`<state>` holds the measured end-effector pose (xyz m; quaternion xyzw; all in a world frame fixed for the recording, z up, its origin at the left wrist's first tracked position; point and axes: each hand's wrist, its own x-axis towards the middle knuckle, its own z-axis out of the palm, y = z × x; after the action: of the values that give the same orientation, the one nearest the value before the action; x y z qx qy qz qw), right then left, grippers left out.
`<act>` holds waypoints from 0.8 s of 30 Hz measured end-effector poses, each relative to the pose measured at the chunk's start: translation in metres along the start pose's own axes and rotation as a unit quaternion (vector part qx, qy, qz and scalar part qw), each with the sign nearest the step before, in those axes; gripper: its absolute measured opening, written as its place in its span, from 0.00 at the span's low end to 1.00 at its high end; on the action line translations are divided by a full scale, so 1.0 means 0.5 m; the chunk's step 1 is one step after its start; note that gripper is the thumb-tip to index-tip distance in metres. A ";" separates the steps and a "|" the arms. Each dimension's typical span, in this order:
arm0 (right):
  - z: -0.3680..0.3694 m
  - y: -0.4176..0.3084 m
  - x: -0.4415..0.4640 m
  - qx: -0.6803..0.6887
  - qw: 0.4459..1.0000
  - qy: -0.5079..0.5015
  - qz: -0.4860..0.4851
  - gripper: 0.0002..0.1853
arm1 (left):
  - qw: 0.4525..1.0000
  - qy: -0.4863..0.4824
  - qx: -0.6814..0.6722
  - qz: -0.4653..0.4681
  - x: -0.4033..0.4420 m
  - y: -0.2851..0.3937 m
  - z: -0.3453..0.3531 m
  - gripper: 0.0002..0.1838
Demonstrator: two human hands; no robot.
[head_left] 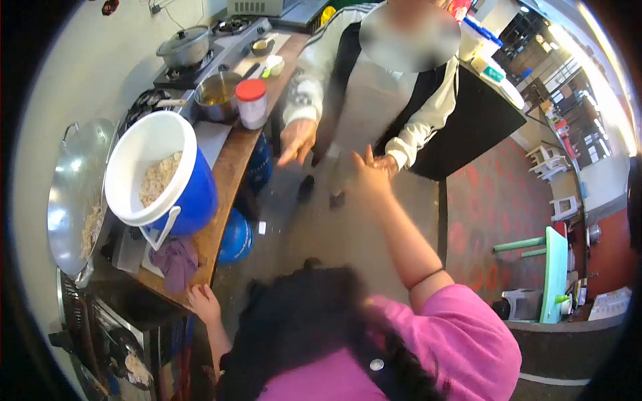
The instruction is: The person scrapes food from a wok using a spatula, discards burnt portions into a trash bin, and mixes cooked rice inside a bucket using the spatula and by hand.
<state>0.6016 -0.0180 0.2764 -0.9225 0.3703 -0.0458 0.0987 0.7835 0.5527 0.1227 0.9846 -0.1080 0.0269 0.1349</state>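
My left hand (204, 302) rests at the corner of the wooden counter (231, 194), its fingers apart and holding nothing. Just above it, a crumpled purple cloth (175, 262) hangs over the counter edge. My right hand (372, 172) is stretched forward, slightly blurred, with fingers apart and nothing visible in it. It overlaps the hand (386, 164) of a person facing me, and I cannot tell whether they touch. That person's other hand (297, 140) points downward. Near my left side stands a blue-and-white bucket (200, 187) holding a pale crumbly food (159, 179).
A large metal wok (67, 200) with food scraps leans left. Along the counter are a red-lidded jar (252, 110), a steel pot (217, 93) and a lidded pot (184, 48) on a stove. Blue gas cylinders (235, 237) stand below. At right is a green table (554, 274).
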 end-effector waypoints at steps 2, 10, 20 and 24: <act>-0.051 -0.049 -0.024 -0.027 0.999 -0.017 0.013 0.55 | 1.000 0.010 -0.008 -0.001 0.000 -0.003 0.004 0.17; -0.091 -0.086 -0.023 0.012 0.997 -0.070 0.044 0.55 | 0.999 -0.017 -0.044 -0.014 0.008 -0.017 0.013 0.16; -0.107 -0.101 -0.037 0.019 0.996 -0.072 0.056 0.54 | 1.000 0.005 -0.020 -0.013 0.002 -0.013 0.020 0.17; -0.030 -0.082 -0.035 -0.070 0.997 -0.002 0.030 0.49 | 1.000 0.017 -0.012 -0.020 0.003 -0.005 0.023 0.17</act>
<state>0.6140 0.0208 0.2996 -0.9158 0.3997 -0.0152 0.0354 0.7858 0.5518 0.1110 0.9843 -0.0859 0.0398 0.1487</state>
